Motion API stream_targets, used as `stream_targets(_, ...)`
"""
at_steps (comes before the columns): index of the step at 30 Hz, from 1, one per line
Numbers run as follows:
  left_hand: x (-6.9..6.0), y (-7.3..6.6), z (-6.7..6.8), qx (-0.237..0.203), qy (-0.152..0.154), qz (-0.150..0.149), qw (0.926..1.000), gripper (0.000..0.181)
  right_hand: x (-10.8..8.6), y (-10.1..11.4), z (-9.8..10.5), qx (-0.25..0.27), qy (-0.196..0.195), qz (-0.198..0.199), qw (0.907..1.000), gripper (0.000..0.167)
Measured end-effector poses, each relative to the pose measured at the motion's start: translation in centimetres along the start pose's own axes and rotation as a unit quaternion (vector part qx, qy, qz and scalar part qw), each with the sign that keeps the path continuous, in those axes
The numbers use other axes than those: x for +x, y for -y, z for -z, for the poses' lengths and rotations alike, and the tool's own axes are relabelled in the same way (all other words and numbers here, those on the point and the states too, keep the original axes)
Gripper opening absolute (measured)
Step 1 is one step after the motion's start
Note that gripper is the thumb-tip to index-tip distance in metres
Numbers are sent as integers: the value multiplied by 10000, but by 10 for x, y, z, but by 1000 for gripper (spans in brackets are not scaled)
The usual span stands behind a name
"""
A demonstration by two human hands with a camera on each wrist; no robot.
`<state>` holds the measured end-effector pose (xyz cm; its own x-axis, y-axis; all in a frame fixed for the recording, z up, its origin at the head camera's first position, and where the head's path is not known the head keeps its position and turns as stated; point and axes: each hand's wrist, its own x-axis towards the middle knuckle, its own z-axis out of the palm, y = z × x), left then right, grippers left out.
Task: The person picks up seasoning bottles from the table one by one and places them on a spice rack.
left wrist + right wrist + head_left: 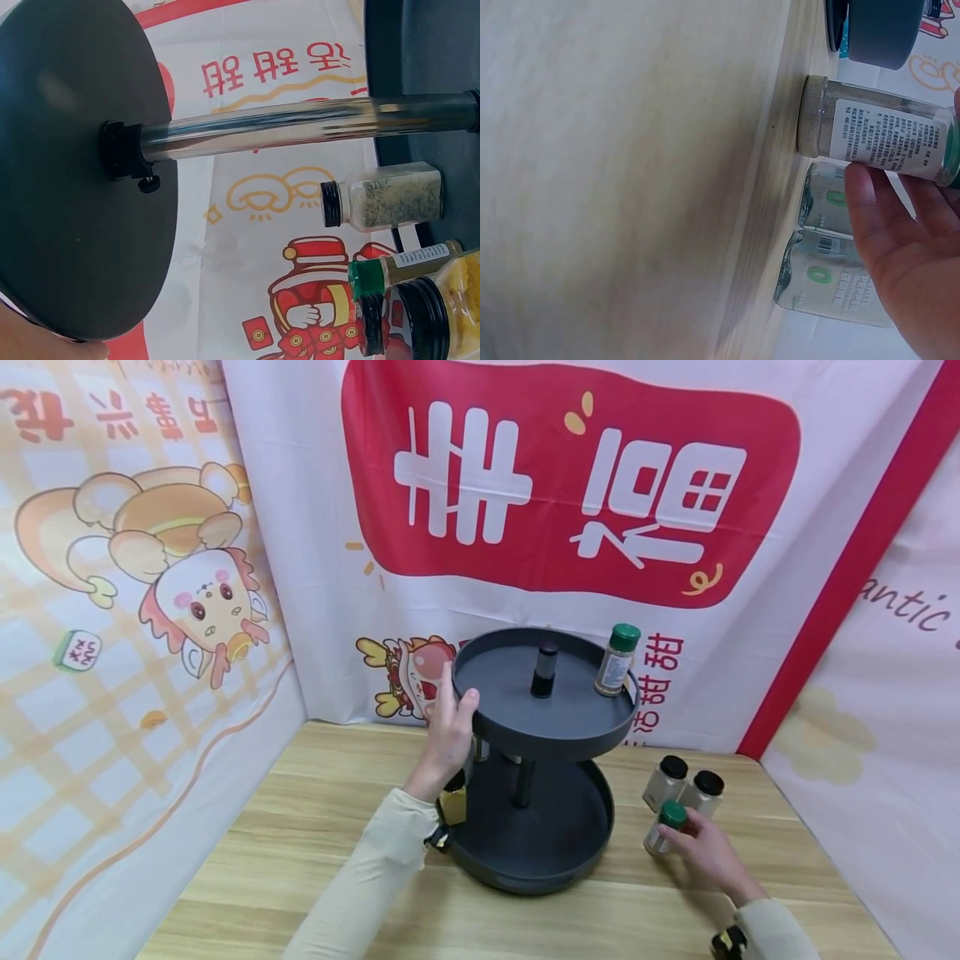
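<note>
My left hand (450,735) rests against the left edge of the upper tier of a black two-tier turntable rack (547,739), its fingers fairly straight. In the left wrist view only a little of that hand (45,341) shows beside the tier's underside. My right hand (708,856) holds a green-capped spice jar (666,828) by its upper part, right of the rack. The right wrist view shows this jar (881,131) upright, labelled, with brownish contents and its base at the tabletop. Fingertips partly cover its side.
Two black-capped jars (666,782) (702,792) stand behind the held jar. On the upper tier are another green-capped jar (618,660) and a small dark-capped jar (544,671). Several jars, including a yellow-filled one (453,799), sit on the lower tier's left side. Printed cloth (315,527) surrounds the table.
</note>
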<state>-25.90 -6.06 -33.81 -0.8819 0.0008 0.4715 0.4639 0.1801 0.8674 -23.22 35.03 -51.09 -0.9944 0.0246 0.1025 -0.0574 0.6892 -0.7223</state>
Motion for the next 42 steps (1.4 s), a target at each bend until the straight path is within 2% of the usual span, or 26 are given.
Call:
stream_targets(18,3,0,0,-167,-14,-183,9997,67,-3,3,3,135,-163,-28,9998,46)
stream_targets(26,9,1,4,-62,6,72,10000,61,-3,14,7,158,-312,2,9994,45)
stream_targets(42,20,13,10,-144,195,255,9994,59,-7,41,14,224,-341,-95,9991,50)
